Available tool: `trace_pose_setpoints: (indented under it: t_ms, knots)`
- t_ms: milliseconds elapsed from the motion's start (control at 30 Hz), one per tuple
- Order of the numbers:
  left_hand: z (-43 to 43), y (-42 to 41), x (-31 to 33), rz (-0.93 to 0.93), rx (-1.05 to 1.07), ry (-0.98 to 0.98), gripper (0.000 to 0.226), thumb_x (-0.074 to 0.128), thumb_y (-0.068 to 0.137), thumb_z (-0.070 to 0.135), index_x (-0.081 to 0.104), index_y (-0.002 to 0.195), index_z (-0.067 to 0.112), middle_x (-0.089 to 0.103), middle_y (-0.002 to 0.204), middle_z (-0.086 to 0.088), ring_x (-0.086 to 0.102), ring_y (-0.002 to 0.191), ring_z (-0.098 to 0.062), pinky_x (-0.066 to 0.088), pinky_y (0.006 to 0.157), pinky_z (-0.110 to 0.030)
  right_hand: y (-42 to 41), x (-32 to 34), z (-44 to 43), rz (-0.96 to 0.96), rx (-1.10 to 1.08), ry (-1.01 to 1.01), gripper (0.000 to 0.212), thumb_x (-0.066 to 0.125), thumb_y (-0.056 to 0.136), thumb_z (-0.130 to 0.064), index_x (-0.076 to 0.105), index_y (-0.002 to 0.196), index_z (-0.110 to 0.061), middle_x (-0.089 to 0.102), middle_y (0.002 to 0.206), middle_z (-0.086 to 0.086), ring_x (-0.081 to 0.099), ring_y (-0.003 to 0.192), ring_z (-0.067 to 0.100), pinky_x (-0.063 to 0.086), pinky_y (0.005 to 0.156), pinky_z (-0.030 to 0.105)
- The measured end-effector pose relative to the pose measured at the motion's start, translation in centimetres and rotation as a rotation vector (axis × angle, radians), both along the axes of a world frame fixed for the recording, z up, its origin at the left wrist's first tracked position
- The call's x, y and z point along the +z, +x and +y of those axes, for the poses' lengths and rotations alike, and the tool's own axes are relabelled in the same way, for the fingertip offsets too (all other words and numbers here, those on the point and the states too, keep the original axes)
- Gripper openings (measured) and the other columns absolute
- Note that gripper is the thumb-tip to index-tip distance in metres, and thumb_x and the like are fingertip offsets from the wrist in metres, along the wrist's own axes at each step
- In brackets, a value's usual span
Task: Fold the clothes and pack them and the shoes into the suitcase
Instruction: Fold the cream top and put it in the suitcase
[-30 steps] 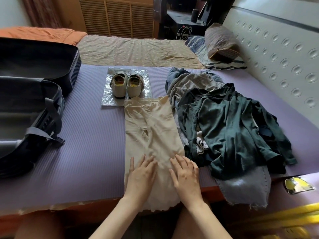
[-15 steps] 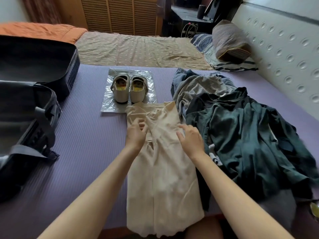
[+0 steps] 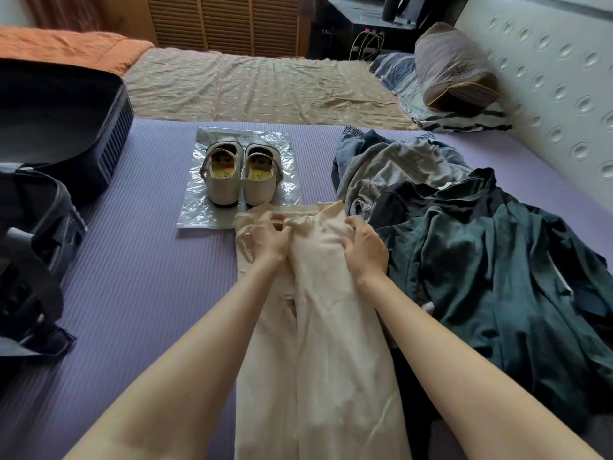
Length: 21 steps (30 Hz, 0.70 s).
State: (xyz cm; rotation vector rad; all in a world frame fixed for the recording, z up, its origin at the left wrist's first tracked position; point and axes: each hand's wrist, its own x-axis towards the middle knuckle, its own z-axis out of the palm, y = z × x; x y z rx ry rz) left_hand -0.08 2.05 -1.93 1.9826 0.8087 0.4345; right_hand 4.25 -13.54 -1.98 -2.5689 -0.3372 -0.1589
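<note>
Cream-coloured, the garment (image 3: 326,330) lay lengthwise on the purple mat (image 3: 149,293), its far end just short of the shoes (image 3: 242,175). The left hand (image 3: 273,242) and right hand (image 3: 365,252) both gripped that end (fingers curled into the cloth). Folding looked barely begun. The next move likely called for drawing that end back over the hem, well before anything reached the suitcase (image 3: 49,154).

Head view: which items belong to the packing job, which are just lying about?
Job: cream fabric trousers gripped by left hand and right hand; pair of cream shoes; heap of dark green and grey clothes; open black suitcase.
Lying about: brown striped pillow; orange blanket.
</note>
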Motion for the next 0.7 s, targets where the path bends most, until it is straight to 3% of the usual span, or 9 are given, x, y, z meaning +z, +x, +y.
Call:
trace_pose_setpoints:
  t_ms: [67,167,300,467,567,633,700]
  knots:
    - [0.0,0.4,-0.5,-0.038,-0.032,0.014,0.022,0.062,0.088,0.014,0.062,0.109,0.009,0.066,0.106,-0.007,0.062,0.1,-0.019,0.038,0.075,-0.015,0.1,-0.5,-0.2,-0.057,0.007,-0.069,0.029,0.053,0.095,-0.013,0.054,0.123,-0.018,0.061,0.116,0.006,0.057,0.107,0.026,0.046,0.084,0.036]
    - [0.0,0.3,-1.7,0.045,-0.116,0.129,0.028,0.062,0.088,0.012,0.059,0.116,0.01,0.061,0.114,-0.01,0.058,0.106,-0.022,0.043,0.088,-0.026,0.0,-0.8,-0.5,0.013,0.052,-0.229,0.03,0.045,0.098,-0.021,0.054,0.127,-0.018,0.054,0.119,0.01,0.048,0.114,0.026,0.04,0.091,0.036]
    - [0.0,-1.9,-1.5,-0.022,-0.08,0.268,0.043,0.067,0.086,0.026,0.053,0.125,0.012,0.054,0.122,-0.007,0.047,0.119,-0.022,0.03,0.105,-0.033,-1.8,0.3,-1.0,-0.029,0.086,-0.121,0.042,0.047,0.097,-0.022,0.043,0.139,-0.014,0.049,0.124,0.011,0.047,0.116,0.026,0.038,0.098,0.035]
    - [-1.4,-11.1,1.3,-0.183,-0.055,0.142,0.04,0.066,0.085,0.013,0.055,0.123,0.017,0.048,0.122,-0.001,0.043,0.113,-0.014,0.033,0.097,-0.024,-9.3,1.9,-4.0,-0.172,0.194,0.126,0.035,0.056,0.092,-0.014,0.057,0.126,-0.012,0.055,0.123,0.004,0.052,0.115,0.019,0.042,0.101,0.033]
    - [-2.4,-18.5,1.7,-0.122,-0.043,-0.032,0.044,0.067,0.086,0.017,0.051,0.126,0.026,0.049,0.117,0.004,0.05,0.104,-0.011,0.043,0.088,-0.029,-15.8,1.9,-7.3,-0.178,0.16,0.312,0.032,0.055,0.09,-0.02,0.059,0.121,-0.019,0.055,0.119,-0.006,0.053,0.114,0.009,0.043,0.097,0.027]
    - [-2.9,-23.0,1.0,-0.106,-0.06,-0.108,0.044,0.068,0.084,0.014,0.052,0.117,0.038,0.054,0.114,0.005,0.055,0.096,-0.003,0.048,0.087,-0.028,-19.6,1.0,-9.6,-0.175,0.099,0.367,0.028,0.055,0.088,-0.026,0.063,0.115,-0.022,0.057,0.114,-0.011,0.056,0.108,0.009,0.046,0.091,0.029]
    - [-3.6,-26.6,0.1,-0.103,-0.069,-0.115,0.061,0.071,0.079,0.006,0.052,0.104,0.059,0.057,0.108,0.006,0.057,0.092,0.006,0.047,0.081,-0.01,-22.4,-0.6,-11.8,-0.187,0.017,0.41,0.027,0.06,0.083,-0.027,0.066,0.11,-0.03,0.06,0.106,-0.014,0.059,0.096,0.007,0.047,0.083,0.03]
